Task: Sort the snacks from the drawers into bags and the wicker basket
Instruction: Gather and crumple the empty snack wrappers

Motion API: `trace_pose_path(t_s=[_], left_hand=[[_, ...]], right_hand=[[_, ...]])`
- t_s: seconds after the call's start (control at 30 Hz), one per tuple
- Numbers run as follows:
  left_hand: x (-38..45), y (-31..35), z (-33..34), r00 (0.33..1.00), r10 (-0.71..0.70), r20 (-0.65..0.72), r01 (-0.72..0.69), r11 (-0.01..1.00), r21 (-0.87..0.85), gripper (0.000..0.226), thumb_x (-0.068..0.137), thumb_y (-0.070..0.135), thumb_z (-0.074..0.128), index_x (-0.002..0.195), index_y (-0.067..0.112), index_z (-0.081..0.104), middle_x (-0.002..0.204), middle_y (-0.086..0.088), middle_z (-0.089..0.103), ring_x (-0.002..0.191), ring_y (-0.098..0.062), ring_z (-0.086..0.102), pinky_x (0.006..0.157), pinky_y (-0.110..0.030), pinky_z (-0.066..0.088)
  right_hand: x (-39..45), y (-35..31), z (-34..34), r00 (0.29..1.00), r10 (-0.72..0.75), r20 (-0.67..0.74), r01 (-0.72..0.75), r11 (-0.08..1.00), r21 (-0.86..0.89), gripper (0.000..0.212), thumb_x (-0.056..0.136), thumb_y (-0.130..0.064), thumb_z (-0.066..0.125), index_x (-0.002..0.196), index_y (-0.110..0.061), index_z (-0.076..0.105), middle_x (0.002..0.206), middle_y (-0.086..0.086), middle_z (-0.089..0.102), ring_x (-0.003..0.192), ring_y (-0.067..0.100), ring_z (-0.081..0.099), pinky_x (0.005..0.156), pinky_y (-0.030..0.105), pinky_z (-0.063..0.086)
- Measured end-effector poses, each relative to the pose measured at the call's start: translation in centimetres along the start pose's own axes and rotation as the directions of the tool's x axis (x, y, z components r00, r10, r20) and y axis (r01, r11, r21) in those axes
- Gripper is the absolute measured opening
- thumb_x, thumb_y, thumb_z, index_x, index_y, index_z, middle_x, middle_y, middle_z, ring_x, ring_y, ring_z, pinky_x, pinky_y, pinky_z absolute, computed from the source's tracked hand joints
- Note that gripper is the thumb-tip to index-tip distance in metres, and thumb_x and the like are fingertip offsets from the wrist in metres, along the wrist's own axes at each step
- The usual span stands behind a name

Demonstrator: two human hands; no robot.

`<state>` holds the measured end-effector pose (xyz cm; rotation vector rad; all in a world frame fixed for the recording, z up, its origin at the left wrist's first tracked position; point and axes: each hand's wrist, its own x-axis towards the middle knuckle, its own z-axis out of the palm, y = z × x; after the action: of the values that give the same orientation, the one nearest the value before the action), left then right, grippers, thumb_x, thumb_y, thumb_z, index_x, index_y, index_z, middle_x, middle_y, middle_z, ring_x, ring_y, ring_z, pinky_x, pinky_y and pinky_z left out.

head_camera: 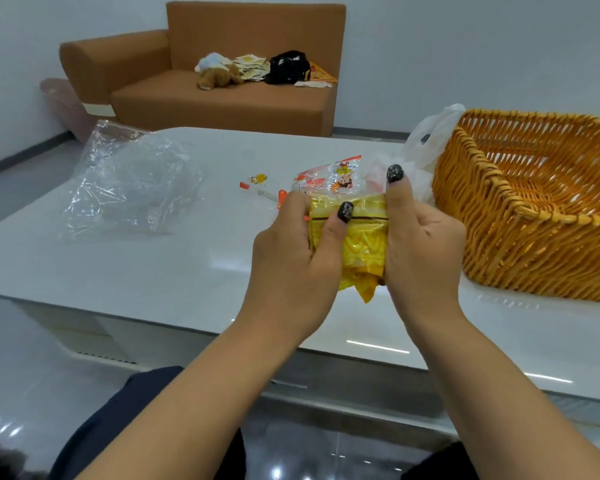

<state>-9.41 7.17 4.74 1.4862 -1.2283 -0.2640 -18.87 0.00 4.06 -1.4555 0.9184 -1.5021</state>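
A stack of yellow snack packets (359,244) is squeezed between my left hand (298,258) and my right hand (423,247), held above the white table (153,271). Just behind the packets lies a clear bag printed with red and orange cartoons (329,178). The wicker basket (520,216) stands at the right and looks empty in the part I can see. A white plastic bag (430,140) lies crumpled against its left side. A large clear plastic bag (125,181) rests on the table's left.
An orange sofa (222,98) stands behind the table, with a plush toy, papers and a black bag on its seat. A pink object (66,105) leans by the wall at the left. My dark-clothed knees show below the table edge.
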Motion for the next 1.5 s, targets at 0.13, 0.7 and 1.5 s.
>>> trace_pose_path(t_s=[0.13,0.7,1.5], left_hand=[[-2.8,0.3,-2.5,0.997,-0.047,-0.067,0.033,0.979,-0.2,0.038,0.093,0.056,0.039,0.096,0.021,0.055,0.066,0.018,0.066,0.057,0.0,0.061,0.047,-0.009,0.041],[-10.6,-8.9,-16.3,0.821,-0.484,-0.302,0.314,0.826,-0.468,0.003,0.097,0.018,0.054,0.096,0.019,0.057,0.065,0.005,0.069,0.056,-0.008,0.063,0.047,-0.02,0.047],[-28.3,-33.3,-33.2,0.087,-0.899,-0.429,0.963,0.186,-0.194,0.034,0.078,0.025,0.051,0.1,-0.001,0.055,0.072,-0.011,0.063,0.069,-0.028,0.064,0.057,-0.029,0.04]], right_hand=[[-1.4,-1.0,1.6,0.994,-0.089,0.069,0.09,0.996,-0.012,0.057,0.096,-0.032,0.057,0.052,0.003,0.047,0.046,0.013,0.045,0.043,0.015,0.043,0.044,0.026,0.034],[-14.3,0.4,14.1,0.698,0.331,0.635,-0.45,0.892,0.03,0.009,0.091,-0.012,0.063,0.084,-0.006,0.063,0.051,-0.005,0.054,0.035,0.007,0.039,0.036,0.016,0.03],[-37.2,12.6,24.0,0.072,0.793,0.605,-0.206,0.605,-0.769,0.024,0.084,-0.044,0.059,0.084,-0.028,0.042,0.087,0.009,0.063,0.075,0.027,0.06,0.063,0.031,0.048]])
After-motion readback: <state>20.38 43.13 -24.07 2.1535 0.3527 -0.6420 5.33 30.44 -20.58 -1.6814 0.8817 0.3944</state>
